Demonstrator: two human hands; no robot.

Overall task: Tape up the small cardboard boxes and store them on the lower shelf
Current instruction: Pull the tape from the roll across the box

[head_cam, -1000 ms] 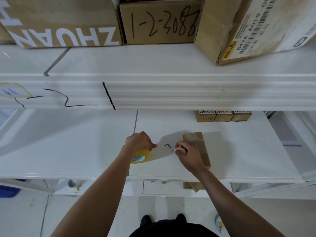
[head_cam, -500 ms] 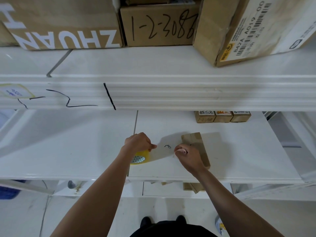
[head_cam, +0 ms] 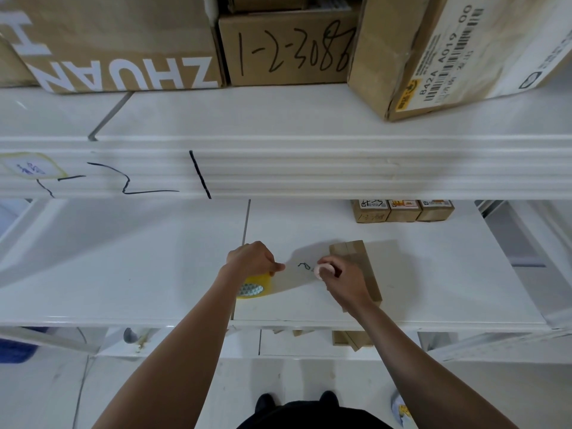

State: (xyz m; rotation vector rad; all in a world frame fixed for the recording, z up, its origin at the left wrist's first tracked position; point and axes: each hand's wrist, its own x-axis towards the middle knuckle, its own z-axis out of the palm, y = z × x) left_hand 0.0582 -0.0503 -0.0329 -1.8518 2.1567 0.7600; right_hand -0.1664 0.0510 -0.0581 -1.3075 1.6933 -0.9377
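Note:
A small brown cardboard box (head_cam: 360, 263) lies on the white middle shelf (head_cam: 433, 274), partly under my right hand. My left hand (head_cam: 252, 258) grips a yellowish roll of clear tape (head_cam: 255, 286) just left of the box. My right hand (head_cam: 339, 278) pinches the free end of the tape strip (head_cam: 297, 275), which is stretched between both hands above the shelf. A small pale object sits at my right fingertips; what it is I cannot tell.
Three small labelled boxes (head_cam: 402, 209) stand in a row at the back of the same shelf. Large cartons (head_cam: 291, 48) fill the upper shelf. More small cardboard boxes (head_cam: 351, 339) show on the lower shelf below the front edge. My feet stand on the white floor.
The tape strip between my hands has stayed stretched, and my right hand shifted slightly. The box has not moved.

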